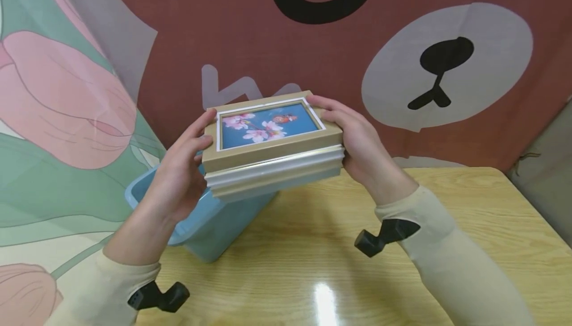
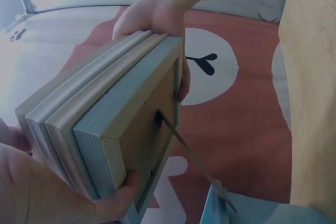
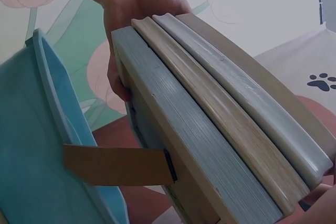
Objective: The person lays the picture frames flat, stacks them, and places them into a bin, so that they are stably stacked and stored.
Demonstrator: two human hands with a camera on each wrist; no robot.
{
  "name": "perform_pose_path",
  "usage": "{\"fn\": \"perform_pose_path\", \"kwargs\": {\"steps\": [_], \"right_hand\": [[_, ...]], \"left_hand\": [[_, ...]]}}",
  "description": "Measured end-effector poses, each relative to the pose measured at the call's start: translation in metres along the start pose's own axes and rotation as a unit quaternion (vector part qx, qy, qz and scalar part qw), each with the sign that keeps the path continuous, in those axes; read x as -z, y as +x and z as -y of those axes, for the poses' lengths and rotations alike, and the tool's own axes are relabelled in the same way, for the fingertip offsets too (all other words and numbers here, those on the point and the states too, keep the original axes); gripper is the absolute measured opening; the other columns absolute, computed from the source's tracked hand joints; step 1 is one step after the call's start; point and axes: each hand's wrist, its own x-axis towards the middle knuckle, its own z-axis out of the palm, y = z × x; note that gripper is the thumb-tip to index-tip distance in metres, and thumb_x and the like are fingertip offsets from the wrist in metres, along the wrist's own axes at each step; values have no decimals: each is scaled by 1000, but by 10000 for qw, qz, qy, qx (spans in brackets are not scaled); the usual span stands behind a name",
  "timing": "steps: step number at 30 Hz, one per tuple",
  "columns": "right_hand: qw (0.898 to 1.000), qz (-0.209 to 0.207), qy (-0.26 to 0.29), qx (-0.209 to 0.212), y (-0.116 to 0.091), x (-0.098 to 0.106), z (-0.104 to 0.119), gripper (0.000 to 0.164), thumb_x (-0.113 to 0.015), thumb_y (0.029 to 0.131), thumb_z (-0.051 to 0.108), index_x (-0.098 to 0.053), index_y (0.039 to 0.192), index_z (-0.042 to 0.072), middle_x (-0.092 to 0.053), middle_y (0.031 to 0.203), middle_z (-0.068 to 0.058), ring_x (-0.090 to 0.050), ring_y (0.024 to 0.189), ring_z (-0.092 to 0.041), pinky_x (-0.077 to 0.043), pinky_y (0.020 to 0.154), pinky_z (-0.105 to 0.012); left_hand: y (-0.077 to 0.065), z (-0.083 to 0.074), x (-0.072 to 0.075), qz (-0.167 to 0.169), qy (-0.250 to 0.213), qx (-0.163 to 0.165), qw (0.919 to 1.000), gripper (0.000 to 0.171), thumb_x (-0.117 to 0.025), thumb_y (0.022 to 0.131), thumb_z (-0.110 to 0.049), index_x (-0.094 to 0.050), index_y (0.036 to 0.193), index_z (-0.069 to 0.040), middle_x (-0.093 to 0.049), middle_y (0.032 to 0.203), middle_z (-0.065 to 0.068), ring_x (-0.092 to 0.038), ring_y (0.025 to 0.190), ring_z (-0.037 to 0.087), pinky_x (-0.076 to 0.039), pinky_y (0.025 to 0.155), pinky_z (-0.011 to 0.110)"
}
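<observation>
Both hands hold up a stack of several picture frames above the table, one hand at each short end. On top lies a tan frame (image 1: pixel 272 154) with a picture of pink blossoms on blue, face up. Below it come a silvery white frame (image 3: pixel 247 95), a wood-toned frame (image 3: pixel 226 114) and a light blue frame (image 3: pixel 194 124). My left hand (image 1: pixel 176 179) grips the left end, its thumb under the bottom frame in the left wrist view. My right hand (image 1: pixel 364 144) grips the right end, fingertips on the top face. A brown stand leg (image 3: pixel 118 166) sticks out from the bottom frame's back.
A light blue plastic bin (image 1: pixel 241 226) stands on the wooden table (image 1: pixel 304 271), behind and below the left hand. A cloth with a brown bear face (image 1: pixel 313 47) hangs behind the table. Another with pink flowers (image 1: pixel 71 102) hangs at the left.
</observation>
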Motion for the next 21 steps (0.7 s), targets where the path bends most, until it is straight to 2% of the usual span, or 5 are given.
{"fn": "perform_pose_path", "kwargs": {"steps": [8, 15, 21], "right_hand": [[9999, 13, -114, -51, 0, -2, 8, 45, -46, 111, 27, -63, 151, 39, -43, 168, 8, -50, 142, -30, -42, 108, -42], [9997, 66, -83, -239, -2, -2, 18, 43, -46, 111, 32, -64, 148, 45, -47, 165, 3, -54, 134, -33, -48, 96, -43], [9993, 121, -159, -318, -3, -2, 28, 43, -47, 110, 36, -64, 146, 50, -47, 164, 2, -51, 135, -34, -48, 96, -47]], "left_hand": [[-3, -3, -1, 53, -81, -121, 9999, 57, -43, 114, -29, -34, 167, -46, -23, 172, -20, -33, 145, 27, -50, 101, 39], [-8, -10, -5, 190, -105, -262, 9994, 58, -43, 114, -28, -31, 168, -43, -20, 173, -17, -26, 148, 31, -47, 108, 42], [-13, -17, -7, 210, -123, -357, 9991, 59, -46, 114, -30, -29, 169, -42, -21, 173, -17, -27, 145, 32, -49, 106, 43]]}}
